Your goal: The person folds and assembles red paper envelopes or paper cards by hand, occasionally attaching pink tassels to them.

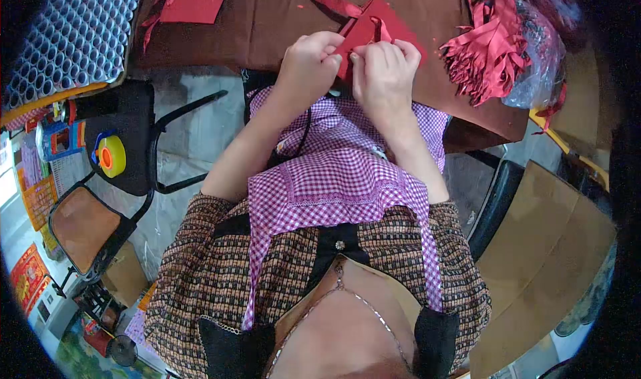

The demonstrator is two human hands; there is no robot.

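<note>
Both my hands are at a red card or flat packet [394, 28] near the edge of the brown-covered table [267, 18]. My left hand [310, 65] is closed, thumb and fingers pinching at the left side of the card. Over its lower part, my right hand [387, 78] is curled closed, with a loop of red ribbon [379, 28] rising by the fingers. A ribbon tail [330, 2] extends to the upper left. What exactly lies inside the right fingers is partly hidden.
Another red card [197, 0] with gold marks and a ribbon lies at the upper left. A bundle of red ribbons [487, 48] sits on the right beside clear plastic [541, 58]. A tray of round tubes [73, 35], a black chair [123, 138] and cardboard [541, 239] stand around.
</note>
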